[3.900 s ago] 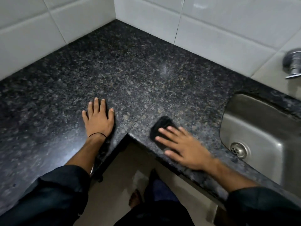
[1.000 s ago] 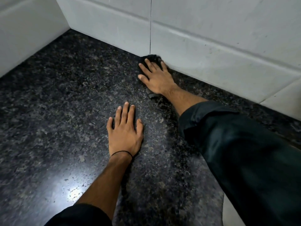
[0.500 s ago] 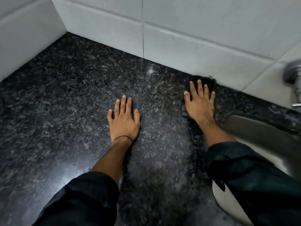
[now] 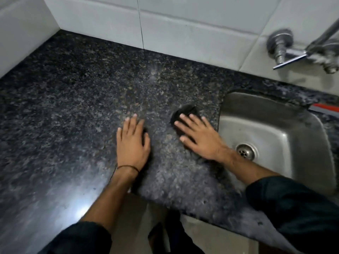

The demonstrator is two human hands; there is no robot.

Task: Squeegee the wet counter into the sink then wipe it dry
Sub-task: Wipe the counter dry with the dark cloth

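Wipe-dry step judged under way. Right hand (image 4: 200,138) lay flat, fingers spread, pressing a dark cloth (image 4: 185,114) on the counter (image 4: 73,107) just beside the sink (image 4: 275,129). Left hand (image 4: 132,142) rested open, empty. Next: cover unwiped patches. Half a second earlier the cloth was against the wall.

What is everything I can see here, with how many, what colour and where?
counter: one, dark speckled stone, fills the view
sink: one, steel, set in at right
drain: one, steel, in the sink floor
tap: one, chrome, on the wall above the sink
wall tiles: several, white, behind the counter
cloth: one, black, under the right hand
left hand: flat on the counter, thin dark wristband
right hand: flat, pressing on the cloth
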